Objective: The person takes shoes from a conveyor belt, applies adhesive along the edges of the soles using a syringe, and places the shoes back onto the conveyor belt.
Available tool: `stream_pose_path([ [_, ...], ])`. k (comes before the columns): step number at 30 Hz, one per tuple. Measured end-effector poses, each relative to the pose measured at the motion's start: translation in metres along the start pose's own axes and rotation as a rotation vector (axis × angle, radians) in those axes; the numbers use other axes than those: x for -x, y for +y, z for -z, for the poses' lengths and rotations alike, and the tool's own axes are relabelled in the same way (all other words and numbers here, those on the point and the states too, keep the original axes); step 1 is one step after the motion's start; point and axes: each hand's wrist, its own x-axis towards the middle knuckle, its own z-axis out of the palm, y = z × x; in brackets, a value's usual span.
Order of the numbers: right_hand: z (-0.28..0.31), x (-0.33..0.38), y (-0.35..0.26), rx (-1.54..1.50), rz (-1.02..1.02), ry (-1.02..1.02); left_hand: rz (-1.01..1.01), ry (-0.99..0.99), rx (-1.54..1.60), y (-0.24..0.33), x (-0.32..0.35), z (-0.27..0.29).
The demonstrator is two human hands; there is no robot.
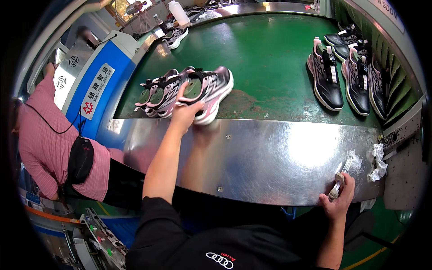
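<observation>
My left hand (185, 114) is closed around the heel end of a pink, black and white sneaker (215, 90), its toe pointing away to the right. Just left of it, more sneakers of the same kind (157, 92) stand close together on the green belt (265, 49). Over the steel edge at the right, my right hand (340, 198) grips a slim tool (338, 182) with a pale, wrapped-looking handle and a clear or shiny tip. What sort of tool it is, I cannot make out.
Several black sneakers (324, 81) stand at the belt's right, beside green hanging flaps (400, 81). Crumpled white paper (378, 163) lies on the steel ledge (256, 157). A person in pink (58, 139) works at the left by a blue and white machine (96, 85). A bottle (178, 12) stands far back.
</observation>
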Motion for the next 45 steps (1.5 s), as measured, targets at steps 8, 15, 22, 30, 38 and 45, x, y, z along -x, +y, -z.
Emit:
stream_pose_path([
  [8,0.008,0.008,0.003,-0.328,-0.233,-0.118,-0.53,-0.321,-0.529,0.031,0.151,-0.016],
  [15,0.038,0.016,-0.002,-0.386,-0.361,-0.062,0.256,-0.358,0.53,0.014,0.118,-0.036],
  [22,0.045,0.015,-0.013,-0.378,-0.374,0.025,0.37,-0.4,-0.132,-0.003,0.011,-0.07],
  [30,0.051,0.032,-0.039,-0.482,-0.403,-0.028,0.344,-0.58,0.307,0.008,0.012,-0.103],
  [38,0.061,-0.003,-0.075,-0.539,-0.491,-0.024,0.083,-0.541,1.09,0.085,0.065,-0.109],
  [45,0.035,-0.069,-0.134,-1.025,-0.1,-0.223,0.225,-0.673,1.101,0.061,0.086,-0.099],
])
